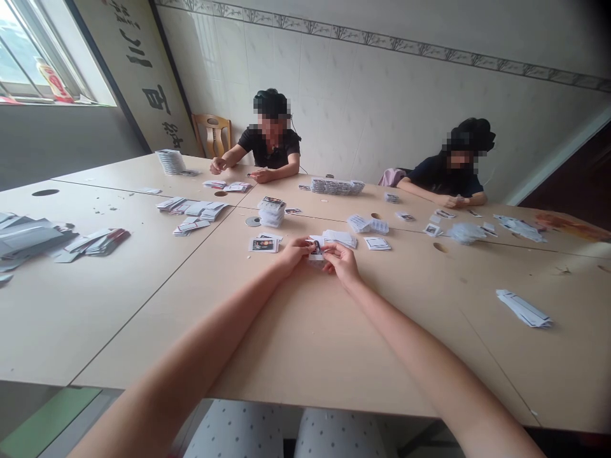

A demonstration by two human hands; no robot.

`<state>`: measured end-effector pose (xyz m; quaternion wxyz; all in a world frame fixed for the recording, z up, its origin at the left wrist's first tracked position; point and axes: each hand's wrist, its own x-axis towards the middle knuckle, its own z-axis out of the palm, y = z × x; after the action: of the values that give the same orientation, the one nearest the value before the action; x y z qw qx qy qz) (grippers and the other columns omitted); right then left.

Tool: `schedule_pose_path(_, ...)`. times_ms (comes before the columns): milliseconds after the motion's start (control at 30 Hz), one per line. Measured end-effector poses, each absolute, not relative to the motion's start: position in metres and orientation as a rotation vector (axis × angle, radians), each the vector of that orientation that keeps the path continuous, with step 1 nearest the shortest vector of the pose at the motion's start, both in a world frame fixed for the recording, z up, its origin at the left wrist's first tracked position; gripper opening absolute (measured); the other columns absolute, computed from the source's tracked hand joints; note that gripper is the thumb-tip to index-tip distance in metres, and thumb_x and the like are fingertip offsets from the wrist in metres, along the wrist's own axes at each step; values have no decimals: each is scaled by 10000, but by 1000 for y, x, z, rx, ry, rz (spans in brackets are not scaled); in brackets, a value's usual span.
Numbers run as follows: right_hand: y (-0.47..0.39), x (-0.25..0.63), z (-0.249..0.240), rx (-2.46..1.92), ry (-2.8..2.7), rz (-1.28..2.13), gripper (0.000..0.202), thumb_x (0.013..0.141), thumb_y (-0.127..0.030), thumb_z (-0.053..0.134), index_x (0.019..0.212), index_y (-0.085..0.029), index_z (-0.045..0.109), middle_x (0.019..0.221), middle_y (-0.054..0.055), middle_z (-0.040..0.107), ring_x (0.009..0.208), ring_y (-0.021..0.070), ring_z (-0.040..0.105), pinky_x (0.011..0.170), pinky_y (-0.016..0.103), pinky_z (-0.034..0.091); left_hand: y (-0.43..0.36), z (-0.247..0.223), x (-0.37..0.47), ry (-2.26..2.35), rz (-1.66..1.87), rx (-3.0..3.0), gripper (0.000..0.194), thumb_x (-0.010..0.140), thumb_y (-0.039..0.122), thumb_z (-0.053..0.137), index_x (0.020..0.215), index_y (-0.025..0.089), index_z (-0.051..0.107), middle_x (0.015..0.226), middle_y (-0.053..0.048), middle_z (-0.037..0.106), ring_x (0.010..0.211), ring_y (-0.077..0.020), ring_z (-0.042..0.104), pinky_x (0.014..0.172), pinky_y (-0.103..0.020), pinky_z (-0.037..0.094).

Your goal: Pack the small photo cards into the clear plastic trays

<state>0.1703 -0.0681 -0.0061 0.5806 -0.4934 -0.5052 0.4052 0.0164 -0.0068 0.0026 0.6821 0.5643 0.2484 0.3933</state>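
Note:
Both of my hands meet over the near middle of the table. My left hand pinches the left side of a small printed card, which has a dark picture on a white ground. The fingers of my right hand close on the card's right side. Something pale and see-through shows just below the card, but I cannot make out what it is. Just beyond my right hand lies a stack of white cards. Dark-printed cards rest to the left of my left hand.
Behind the printed cards stands a stack of transparent cases; more cases lie right of centre. White paper strips lie at right, and folded papers pile up at left. Two people sit across the table.

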Motion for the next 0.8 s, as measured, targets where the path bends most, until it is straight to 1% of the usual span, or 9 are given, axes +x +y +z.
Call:
schedule_pose_path(333,-66,171,-10,-1180,-1160,928,169,676,-296,602,777,-180,672,751,-3,670,425,95,544,416,221,396,-7,4,14,576,876,1275,279,672,359,739,775,138,605,779,-31,611,735,-154,587,708,-270,429)
schedule_pose_path(533,-67,170,-7,-1198,-1137,930,154,656,-287,585,733,-189,676,681,-9,643,424,110,536,423,237,398,-13,11,13,566,884,1265,267,666,344,737,756,141,588,734,-15,584,671,-125,547,644,-240,397)
schedule_pose_path(800,-64,171,-11,-1194,-1177,898,170,660,-272,565,746,-194,689,688,-5,653,414,107,510,420,240,367,-15,14,12,588,894,1296,266,682,365,719,710,144,573,664,1,538,606,-108,487,588,-238,344)
